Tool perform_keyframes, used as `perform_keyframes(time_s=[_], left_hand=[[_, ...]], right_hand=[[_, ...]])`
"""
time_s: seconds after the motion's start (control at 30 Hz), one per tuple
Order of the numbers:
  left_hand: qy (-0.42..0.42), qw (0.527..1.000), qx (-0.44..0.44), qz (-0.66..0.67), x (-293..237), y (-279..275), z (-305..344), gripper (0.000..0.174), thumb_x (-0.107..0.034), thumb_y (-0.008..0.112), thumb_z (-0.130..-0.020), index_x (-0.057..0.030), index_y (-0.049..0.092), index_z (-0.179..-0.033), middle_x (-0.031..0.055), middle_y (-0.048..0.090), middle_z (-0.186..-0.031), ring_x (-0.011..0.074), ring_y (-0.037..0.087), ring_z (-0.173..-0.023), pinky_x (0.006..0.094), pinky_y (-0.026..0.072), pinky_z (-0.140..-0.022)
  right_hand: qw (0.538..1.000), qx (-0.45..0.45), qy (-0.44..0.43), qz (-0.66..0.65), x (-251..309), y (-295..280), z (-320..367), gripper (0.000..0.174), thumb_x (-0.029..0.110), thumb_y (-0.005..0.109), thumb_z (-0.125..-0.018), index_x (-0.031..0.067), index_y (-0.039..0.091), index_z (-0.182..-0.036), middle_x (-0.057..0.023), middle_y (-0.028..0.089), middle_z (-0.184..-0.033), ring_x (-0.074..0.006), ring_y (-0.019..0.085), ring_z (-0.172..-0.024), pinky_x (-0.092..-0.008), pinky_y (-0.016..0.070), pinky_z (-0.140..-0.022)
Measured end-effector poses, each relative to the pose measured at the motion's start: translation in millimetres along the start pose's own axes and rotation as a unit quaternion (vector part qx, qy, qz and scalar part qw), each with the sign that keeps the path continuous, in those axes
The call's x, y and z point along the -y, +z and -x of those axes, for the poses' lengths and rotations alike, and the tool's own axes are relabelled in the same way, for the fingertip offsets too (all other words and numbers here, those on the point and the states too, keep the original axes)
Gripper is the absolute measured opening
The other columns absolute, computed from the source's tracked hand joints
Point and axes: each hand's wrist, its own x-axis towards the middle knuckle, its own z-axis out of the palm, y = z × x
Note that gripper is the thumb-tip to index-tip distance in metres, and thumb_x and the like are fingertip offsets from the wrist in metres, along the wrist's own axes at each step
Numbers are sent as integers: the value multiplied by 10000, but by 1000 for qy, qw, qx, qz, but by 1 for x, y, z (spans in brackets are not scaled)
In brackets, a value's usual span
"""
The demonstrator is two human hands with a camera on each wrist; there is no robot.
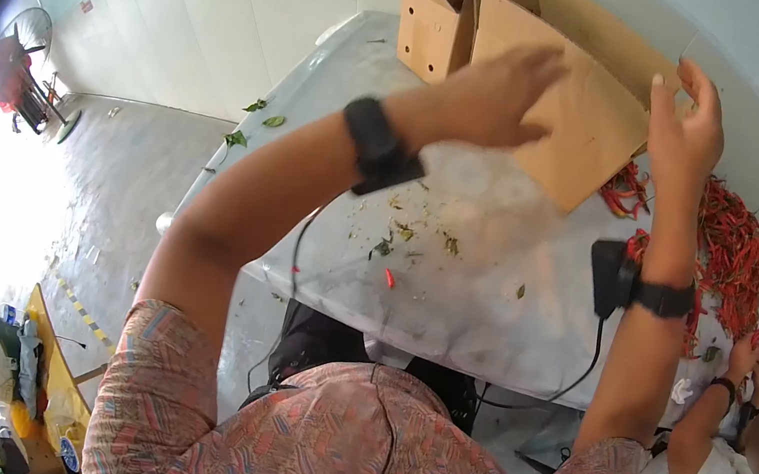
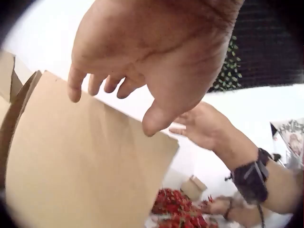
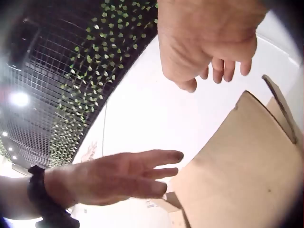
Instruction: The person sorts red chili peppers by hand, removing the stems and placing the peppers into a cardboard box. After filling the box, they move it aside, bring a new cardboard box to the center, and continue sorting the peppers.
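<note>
A large cardboard box (image 1: 566,158) stands on the table with its broad brown side towards me. In the head view my left hand (image 1: 486,93) overlaps that side, fingers spread and nothing held. The left wrist view has the fingers and thumb over the upper edge of the cardboard (image 2: 90,156). Raised by the box's right end is my right hand (image 1: 689,139), fingers apart and palm bare. From the right wrist, the hand (image 3: 209,42) appears above the box's corner, with the left hand (image 3: 118,175) across from it.
A smaller open box (image 1: 427,27) stands behind on the left. Red chili peppers (image 1: 743,250) are heaped at the table's right, where another person's hands (image 1: 749,358) work. Leaf scraps (image 1: 401,231) and a single red chili (image 1: 389,278) lie on the tabletop (image 1: 469,304). Cables (image 1: 596,356) hang from both wrists.
</note>
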Motion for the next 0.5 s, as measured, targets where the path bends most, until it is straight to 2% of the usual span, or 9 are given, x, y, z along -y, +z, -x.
perform_keyframes(time_s=[0.07, 0.17, 0.2, 0.27, 0.3, 0.37, 0.43, 0.5], left_hand=[[23, 995, 89, 44, -27, 10, 45, 674, -292, 611, -787, 24, 320, -1306, 234, 307, -1357, 371, 320, -1250, 428, 300, -1020], [72, 968, 234, 53, -69, 24, 101, 722, -398, 557, -814, 7, 273, -1340, 228, 251, -1394, 351, 249, -1300, 484, 260, -1023], [72, 968, 234, 53, -76, 28, 115, 722, -398, 557, -814, 7, 273, -1340, 228, 251, -1394, 351, 249, -1300, 484, 260, -1023], [89, 933, 341, 79, -80, 32, 138, 756, -473, 522, -811, 4, 274, -1342, 223, 230, -1405, 338, 221, -1316, 507, 255, -1007], [89, 933, 340, 80, -74, 32, 144, 756, -473, 522, -811, 4, 274, -1342, 223, 230, -1405, 338, 221, -1316, 507, 255, -1007], [56, 916, 394, 47, -55, 27, 155, 781, -485, 516, -806, 11, 250, -1348, 219, 207, -1416, 332, 204, -1323, 514, 238, -1007], [-2, 920, 391, 13, -24, 15, 168, 813, -489, 526, -793, 22, 226, -1349, 215, 189, -1423, 327, 179, -1332, 540, 226, -1001], [-158, 874, 459, 4, 4, -8, 172, 824, -477, 544, -786, 23, 217, -1353, 211, 181, -1427, 329, 148, -1341, 556, 192, -1016]], right_hand=[[999, -21, -10, -29, 15, -8, 27, 435, 283, 627, -759, 64, 539, -1124, -139, 586, -1066, -308, 542, -1011, -399, 409, -878], [998, 22, -25, -53, 30, -7, 62, 397, 223, 619, -766, 45, 529, -1109, -154, 580, -1043, -321, 529, -995, -407, 398, -880], [997, 48, -11, -54, 36, -7, 72, 393, 217, 617, -766, 31, 526, -1101, -164, 572, -1048, -330, 522, -999, -409, 394, -880], [996, 74, 2, -54, 45, -9, 86, 390, 210, 615, -766, 18, 523, -1092, -173, 563, -1053, -338, 514, -1003, -411, 390, -881], [994, 95, -4, -62, 49, -10, 92, 396, 208, 612, -767, 9, 516, -1096, -179, 554, -1062, -343, 507, -1011, -411, 388, -883], [991, 116, -9, -69, 49, -13, 103, 402, 206, 609, -769, -1, 509, -1099, -185, 544, -1072, -348, 500, -1019, -411, 385, -886], [984, 169, 0, -49, 34, -22, 115, 415, 210, 615, -764, -3, 504, -1103, -181, 537, -1076, -348, 492, -1032, -417, 379, -896], [982, 188, 32, -8, 0, -36, 127, 445, 232, 628, -751, -7, 502, -1104, -186, 534, -1081, -348, 487, -1040, -418, 375, -904]])
